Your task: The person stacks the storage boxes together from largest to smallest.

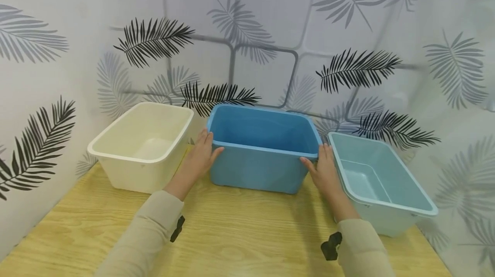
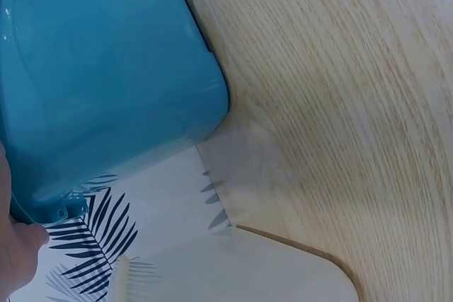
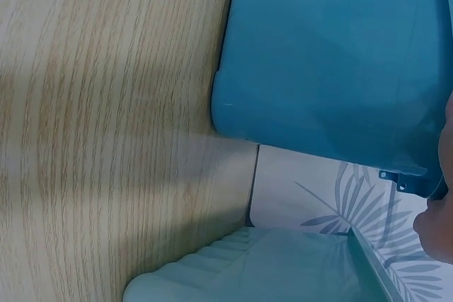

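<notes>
A deep blue plastic tub [image 1: 255, 167] stands on the table between two other tubs. My left hand [image 1: 198, 155] grips the rim at its left front corner, the thumb lying against the front wall. At the right front corner my right hand [image 1: 324, 168] holds the rim the same way. In the left wrist view the blue tub's outer wall [image 2: 120, 68] fills the upper left, with a bit of the left hand [image 2: 18, 249] at the edge. The right wrist view shows its other end [image 3: 325, 61] and part of the right hand [image 3: 437, 228]. Fingers under the rim are mostly hidden.
A cream tub [image 1: 131, 171] stands left of the blue one, near the left hand. To the right, close to the right hand, sits a pale blue-green tub [image 1: 386, 214], turned at an angle. The wood-grain table [image 1: 239, 229] meets a leaf-patterned wall [image 1: 267, 23] behind.
</notes>
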The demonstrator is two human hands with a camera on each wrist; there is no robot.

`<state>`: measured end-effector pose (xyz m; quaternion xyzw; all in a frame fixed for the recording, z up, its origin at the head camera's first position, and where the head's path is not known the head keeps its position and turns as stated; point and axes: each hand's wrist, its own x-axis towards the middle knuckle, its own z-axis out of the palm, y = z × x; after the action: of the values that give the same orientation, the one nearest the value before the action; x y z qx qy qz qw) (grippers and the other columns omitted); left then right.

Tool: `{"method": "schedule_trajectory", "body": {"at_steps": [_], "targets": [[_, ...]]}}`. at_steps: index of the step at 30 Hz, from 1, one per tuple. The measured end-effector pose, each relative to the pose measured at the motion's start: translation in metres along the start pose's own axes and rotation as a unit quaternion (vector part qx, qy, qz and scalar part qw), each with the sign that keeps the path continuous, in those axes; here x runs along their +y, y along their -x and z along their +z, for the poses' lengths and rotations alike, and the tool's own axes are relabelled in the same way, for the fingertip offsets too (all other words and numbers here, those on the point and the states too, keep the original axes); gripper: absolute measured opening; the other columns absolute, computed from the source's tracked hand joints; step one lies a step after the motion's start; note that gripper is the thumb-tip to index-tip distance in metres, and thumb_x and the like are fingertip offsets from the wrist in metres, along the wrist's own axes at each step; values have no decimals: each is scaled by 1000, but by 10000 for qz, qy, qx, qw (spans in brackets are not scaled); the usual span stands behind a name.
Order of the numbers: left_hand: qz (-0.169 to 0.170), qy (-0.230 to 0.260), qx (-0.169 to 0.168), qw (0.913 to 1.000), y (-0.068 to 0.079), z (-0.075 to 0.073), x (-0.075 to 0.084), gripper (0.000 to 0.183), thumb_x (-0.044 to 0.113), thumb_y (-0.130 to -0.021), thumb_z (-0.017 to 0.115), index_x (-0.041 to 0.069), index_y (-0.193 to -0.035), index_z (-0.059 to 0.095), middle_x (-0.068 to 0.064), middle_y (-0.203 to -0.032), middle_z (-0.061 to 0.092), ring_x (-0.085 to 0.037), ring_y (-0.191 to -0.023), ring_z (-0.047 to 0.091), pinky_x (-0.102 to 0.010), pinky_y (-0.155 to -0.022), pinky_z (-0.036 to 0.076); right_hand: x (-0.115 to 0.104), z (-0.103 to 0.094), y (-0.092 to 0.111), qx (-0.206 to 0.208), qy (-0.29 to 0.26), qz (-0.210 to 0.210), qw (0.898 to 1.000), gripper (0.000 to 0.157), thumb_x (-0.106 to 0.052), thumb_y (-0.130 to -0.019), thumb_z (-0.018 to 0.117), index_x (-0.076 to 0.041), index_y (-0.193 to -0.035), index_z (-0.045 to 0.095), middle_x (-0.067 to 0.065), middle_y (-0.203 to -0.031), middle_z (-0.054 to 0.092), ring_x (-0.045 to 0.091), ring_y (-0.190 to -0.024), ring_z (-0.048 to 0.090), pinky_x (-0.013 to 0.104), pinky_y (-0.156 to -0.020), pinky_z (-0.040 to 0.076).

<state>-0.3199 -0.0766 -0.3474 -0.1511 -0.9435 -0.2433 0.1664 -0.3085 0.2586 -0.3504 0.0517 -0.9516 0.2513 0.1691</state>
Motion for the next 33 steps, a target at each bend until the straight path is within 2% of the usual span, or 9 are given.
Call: {"method": "schedule_trajectory", "body": {"at_steps": [6, 15, 23, 33], "targets": [[45, 63, 225, 9997, 0, 2, -1, 62, 30, -96, 48, -16, -135, 32, -34, -145, 23, -42, -138, 22, -50, -110, 28, 0, -2, 0, -45, 116, -14, 9999, 76, -34, -94, 52, 16, -140, 18, 33, -149, 11, 46, -140, 5, 54, -114, 11], [93, 312, 300, 9990, 2, 2, -2, 61, 29, -95, 51, -17, -133, 34, -35, -145, 24, -43, -137, 22, -51, -110, 27, 2, -4, 2, -110, 260, -84, 9996, 77, -40, -94, 51, 14, -140, 22, 31, -150, 14, 43, -141, 7, 54, -113, 14], [201, 121, 351, 9991, 3, -1, -3, 62, 29, -95, 51, -17, -133, 34, -34, -144, 28, -43, -136, 26, -50, -110, 28, 0, -9, 5, -39, 473, -158, 9987, 76, -41, -93, 51, 12, -141, 24, 30, -149, 20, 43, -140, 12, 54, -113, 17], [223, 166, 417, 9987, 9, -5, -3, 62, 28, -93, 55, -17, -131, 37, -34, -142, 31, -43, -134, 29, -50, -109, 30, -2, -9, 10, 33, 515, -220, 9984, 76, -40, -92, 54, 12, -140, 27, 30, -147, 24, 43, -139, 15, 54, -112, 19]]}}
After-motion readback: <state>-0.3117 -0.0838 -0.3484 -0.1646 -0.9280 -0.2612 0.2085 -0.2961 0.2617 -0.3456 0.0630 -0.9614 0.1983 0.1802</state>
